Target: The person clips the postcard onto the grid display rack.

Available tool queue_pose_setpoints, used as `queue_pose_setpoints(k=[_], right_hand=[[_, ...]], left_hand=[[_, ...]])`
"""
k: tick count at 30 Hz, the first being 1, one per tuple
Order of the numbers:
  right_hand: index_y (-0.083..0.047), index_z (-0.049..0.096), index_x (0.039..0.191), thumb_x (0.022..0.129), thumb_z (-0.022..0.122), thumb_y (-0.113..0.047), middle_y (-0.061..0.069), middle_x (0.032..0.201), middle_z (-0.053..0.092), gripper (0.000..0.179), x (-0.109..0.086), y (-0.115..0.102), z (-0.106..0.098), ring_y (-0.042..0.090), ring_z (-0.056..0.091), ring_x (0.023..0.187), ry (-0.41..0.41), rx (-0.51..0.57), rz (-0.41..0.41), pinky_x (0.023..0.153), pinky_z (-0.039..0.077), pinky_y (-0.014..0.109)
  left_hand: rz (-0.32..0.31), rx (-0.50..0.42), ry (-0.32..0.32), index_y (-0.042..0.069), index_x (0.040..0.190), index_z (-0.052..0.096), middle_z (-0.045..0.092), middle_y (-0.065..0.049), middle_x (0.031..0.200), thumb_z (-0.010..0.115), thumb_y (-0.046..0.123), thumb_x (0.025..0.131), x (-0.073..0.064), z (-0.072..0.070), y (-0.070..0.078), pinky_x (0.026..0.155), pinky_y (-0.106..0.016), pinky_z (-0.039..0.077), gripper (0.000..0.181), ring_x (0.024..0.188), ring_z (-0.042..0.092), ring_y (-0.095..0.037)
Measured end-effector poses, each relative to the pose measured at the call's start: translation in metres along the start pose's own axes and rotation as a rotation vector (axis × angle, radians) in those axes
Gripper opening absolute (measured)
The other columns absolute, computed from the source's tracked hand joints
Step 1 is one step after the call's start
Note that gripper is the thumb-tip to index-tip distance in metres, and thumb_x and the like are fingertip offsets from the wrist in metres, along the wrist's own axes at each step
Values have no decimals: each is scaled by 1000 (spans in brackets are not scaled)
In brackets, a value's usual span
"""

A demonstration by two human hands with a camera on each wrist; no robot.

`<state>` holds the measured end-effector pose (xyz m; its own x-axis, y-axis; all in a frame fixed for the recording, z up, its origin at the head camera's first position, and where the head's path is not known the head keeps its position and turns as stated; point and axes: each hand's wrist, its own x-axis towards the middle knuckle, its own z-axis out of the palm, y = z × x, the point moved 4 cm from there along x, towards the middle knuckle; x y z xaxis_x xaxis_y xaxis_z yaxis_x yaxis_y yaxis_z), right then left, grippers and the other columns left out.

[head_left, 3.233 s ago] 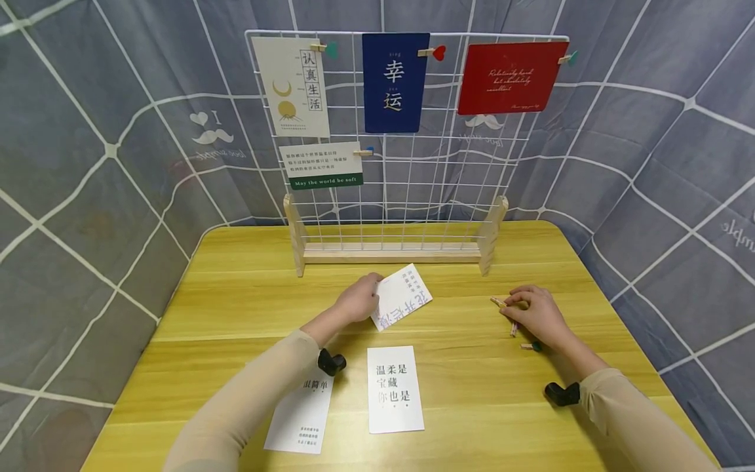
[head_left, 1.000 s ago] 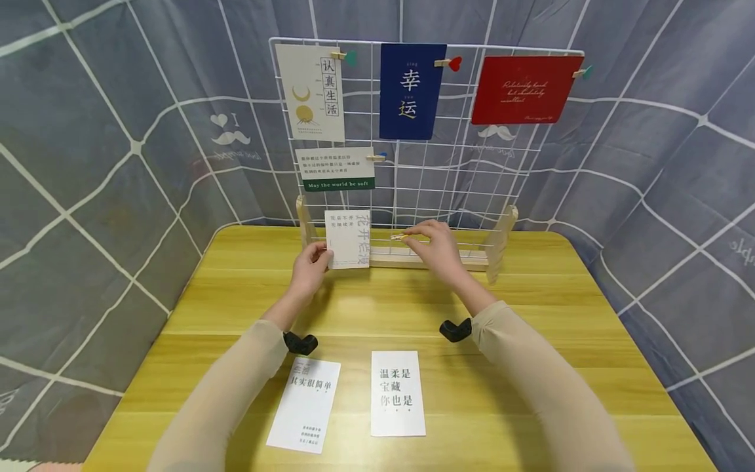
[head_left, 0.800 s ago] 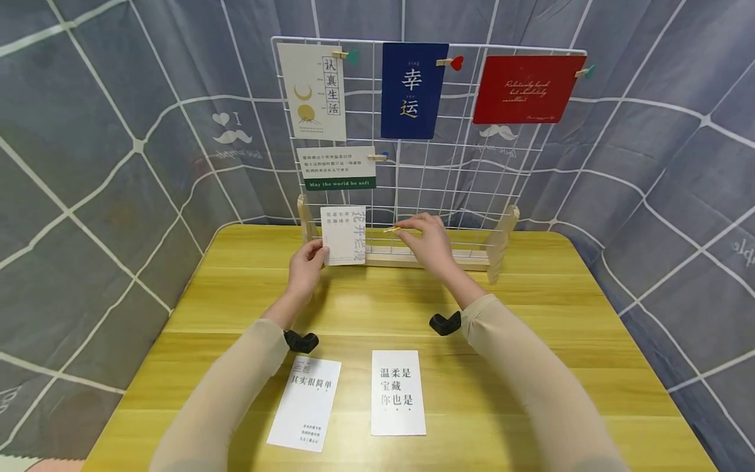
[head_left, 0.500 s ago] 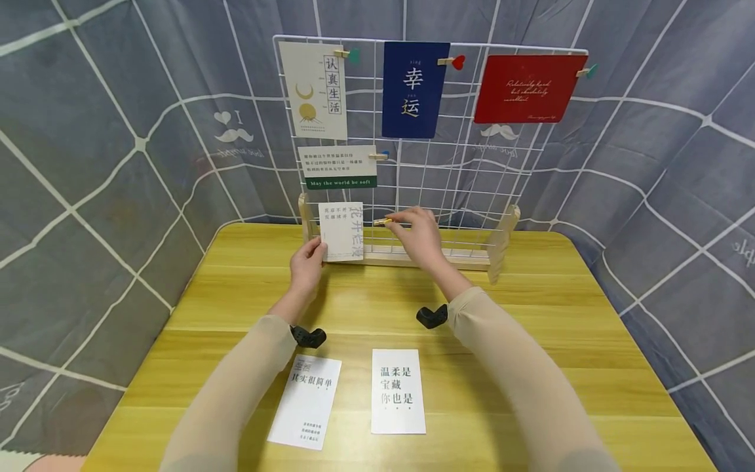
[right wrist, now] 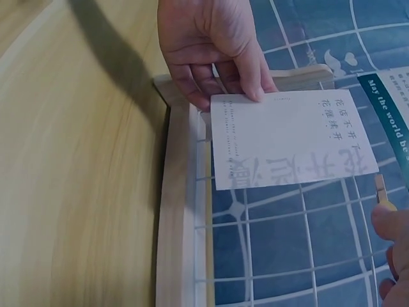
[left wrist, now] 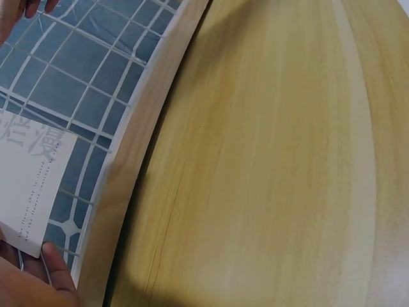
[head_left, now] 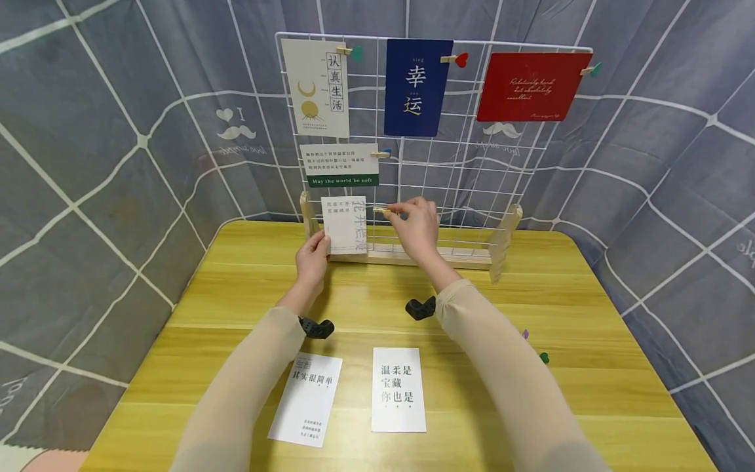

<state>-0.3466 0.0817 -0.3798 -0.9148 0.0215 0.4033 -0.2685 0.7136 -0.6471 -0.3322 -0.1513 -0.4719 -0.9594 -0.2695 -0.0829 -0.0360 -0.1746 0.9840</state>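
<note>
My left hand (head_left: 312, 262) pinches a white card (head_left: 345, 226) with grey lettering by its lower left edge. The card stands upright against the lower left part of the white wire grid (head_left: 454, 170), just beneath the green-and-white card (head_left: 339, 165). In my right hand (head_left: 417, 226), a small wooden clothespin (head_left: 380, 210) is pinched between thumb and forefinger. Its tip points left, close to the card's upper right edge. The right wrist view shows the clothespin (right wrist: 381, 189) near the corner of the white card (right wrist: 287, 141), with the left hand (right wrist: 214, 51) on the opposite edge.
Clothespins hold a cream card (head_left: 318, 115), a blue card (head_left: 417, 88) and a red card (head_left: 525, 88) on the grid's top row. Two white cards lie on the table, a left one (head_left: 303, 410) and a middle one (head_left: 398, 410). A green clothespin piece (head_left: 544, 357) shows beside my right sleeve.
Both hands have come from the table to the grid, bringing the white card and a clothespin. The card is now upright and slightly higher; the clothespin has moved left toward it.
</note>
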Motion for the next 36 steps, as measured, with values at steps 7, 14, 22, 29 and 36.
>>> queue_pose_setpoints(k=[7, 14, 22, 29, 36], right_hand=[[-23, 80, 116, 97, 72, -39, 1, 107, 57, 26, 2, 3, 1, 26, 45, 108, 48, -8, 49, 100, 35, 48], [-23, 80, 114, 97, 72, -38, 0, 102, 55, 24, 4, 4, 2, 25, 45, 105, 80, -40, 38, 103, 33, 47], [-22, 82, 111, 97, 72, -40, -2, 98, 54, 24, 7, 0, 2, 24, 44, 102, 118, -55, 45, 96, 33, 45], [-22, 82, 110, 96, 72, -41, -1, 101, 53, 25, 7, 1, 5, 24, 41, 103, 138, -45, 77, 99, 33, 45], [-22, 82, 107, 95, 73, -42, 0, 105, 52, 25, 7, 0, 7, 24, 39, 105, 173, -29, 95, 98, 34, 45]], left_hand=[[32, 11, 4, 6, 144, 60, 57, -12, 142, 58, 21, 107, 4, 8, 1, 98, -42, 47, 40, 110, 52, -20], [61, 26, -9, 5, 143, 60, 57, -14, 140, 56, 19, 107, 6, 14, 1, 92, -35, 47, 39, 110, 52, -19], [46, -3, -19, 5, 144, 59, 58, -13, 141, 56, 20, 107, 9, 17, 0, 101, -44, 47, 40, 112, 53, -20], [38, -40, -35, 5, 144, 59, 57, -15, 142, 56, 18, 107, 8, 19, 3, 106, -50, 44, 39, 112, 55, -21], [50, -23, -45, 7, 144, 59, 57, -12, 141, 56, 19, 107, 9, 21, 2, 103, -49, 45, 39, 107, 54, -17]])
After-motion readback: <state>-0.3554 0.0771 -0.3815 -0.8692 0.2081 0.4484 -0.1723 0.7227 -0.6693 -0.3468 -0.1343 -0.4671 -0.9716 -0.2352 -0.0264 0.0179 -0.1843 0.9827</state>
